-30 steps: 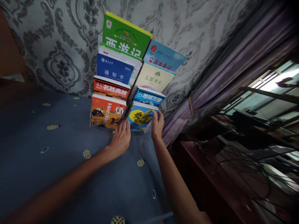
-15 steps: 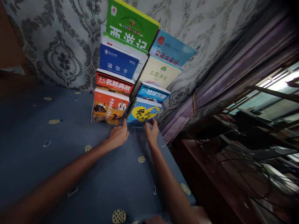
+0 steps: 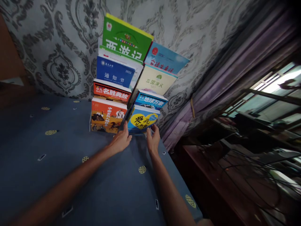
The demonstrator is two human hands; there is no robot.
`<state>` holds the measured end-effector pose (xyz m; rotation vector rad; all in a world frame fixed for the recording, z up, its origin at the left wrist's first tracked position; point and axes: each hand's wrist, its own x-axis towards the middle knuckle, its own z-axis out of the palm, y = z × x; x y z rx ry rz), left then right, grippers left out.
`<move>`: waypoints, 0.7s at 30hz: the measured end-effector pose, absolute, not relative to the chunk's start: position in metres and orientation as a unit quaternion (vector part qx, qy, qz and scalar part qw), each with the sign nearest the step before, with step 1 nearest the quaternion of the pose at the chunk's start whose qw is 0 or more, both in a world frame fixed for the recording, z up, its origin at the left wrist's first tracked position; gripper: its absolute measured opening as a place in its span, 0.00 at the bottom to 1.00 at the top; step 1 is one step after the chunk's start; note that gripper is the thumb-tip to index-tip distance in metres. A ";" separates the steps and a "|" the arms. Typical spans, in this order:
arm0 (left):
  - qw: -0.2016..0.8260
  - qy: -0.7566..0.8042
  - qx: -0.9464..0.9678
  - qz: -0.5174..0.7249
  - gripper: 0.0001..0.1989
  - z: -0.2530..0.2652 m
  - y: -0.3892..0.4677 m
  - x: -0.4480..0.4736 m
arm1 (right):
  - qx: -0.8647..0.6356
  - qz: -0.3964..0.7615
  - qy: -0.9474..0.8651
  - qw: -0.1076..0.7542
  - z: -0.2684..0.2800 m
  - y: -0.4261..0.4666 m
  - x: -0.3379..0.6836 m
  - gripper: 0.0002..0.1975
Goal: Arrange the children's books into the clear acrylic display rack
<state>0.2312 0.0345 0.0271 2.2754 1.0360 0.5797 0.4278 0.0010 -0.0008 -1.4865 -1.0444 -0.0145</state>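
At the front of the right-hand column stands a blue book with a yellow heart, between my two hands. My left hand is at its lower left edge, fingers against the side and thumb apart. My right hand pinches its lower right corner, thumb in front and fingers partly hidden behind. Left of it is an orange book with horses and figures. Behind rise a blue Earth-themed book, a cream book, a light blue book, a red book, a dark blue booklet and a green book.
The books stand in tiers on a dark blue patterned cloth, against a grey damask wall. A purple curtain hangs to the right. Beyond the cloth's right edge are a dark red surface and tangled black cables.
The view has shifted, so the books appear slightly lower and further left. Both hands stay at the blue heart book's lower edges, with little visible movement against it.
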 end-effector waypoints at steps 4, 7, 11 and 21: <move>0.348 0.364 0.820 0.271 0.41 0.041 0.040 0.239 | -0.605 -0.010 -0.429 0.671 0.030 0.007 0.437 0.29; 0.389 0.357 0.792 0.307 0.41 0.048 0.043 0.246 | -0.587 -0.007 -0.425 0.689 0.053 0.020 0.448 0.31; 0.429 0.358 0.760 0.333 0.40 0.054 0.046 0.255 | -0.572 0.014 -0.451 0.685 0.069 0.036 0.456 0.31; 0.479 0.359 0.724 0.344 0.40 0.062 0.050 0.267 | -0.545 0.023 -0.470 0.694 0.086 0.044 0.453 0.29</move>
